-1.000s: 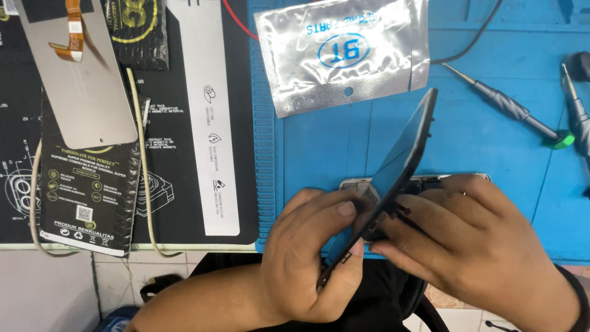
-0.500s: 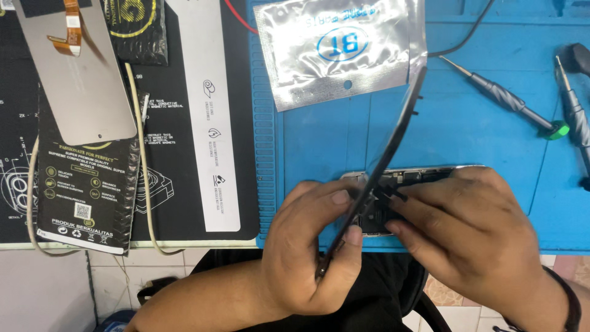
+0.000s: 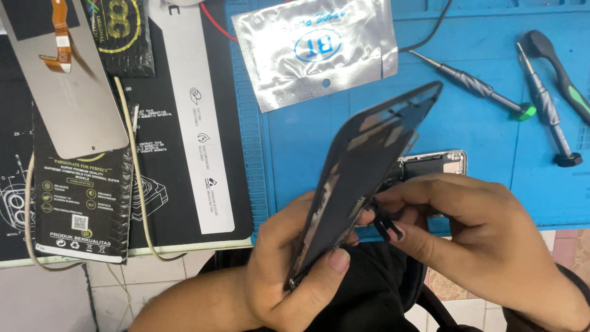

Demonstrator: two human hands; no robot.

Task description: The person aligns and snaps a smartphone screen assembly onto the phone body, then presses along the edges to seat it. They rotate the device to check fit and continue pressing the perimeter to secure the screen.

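Two hands grip a thin, likely fragile phone screen panel [image 3: 362, 184] at mid-frame: left hand [image 3: 295, 276] clasps its lower edge, right hand [image 3: 485, 240] fingers pinch its connector.

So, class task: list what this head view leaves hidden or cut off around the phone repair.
- Phone body: mostly hidden behind the lifted dark panel and right hand.
- Left hand palm: covered by the panel.
- Flex connector at the right fingertips: too small to tell.
- Grey screen: cut by the top edge.

Silver foil pouch [image 3: 313, 52] on blue mat [image 3: 491, 141]; black packet [image 3: 77, 209] on left.
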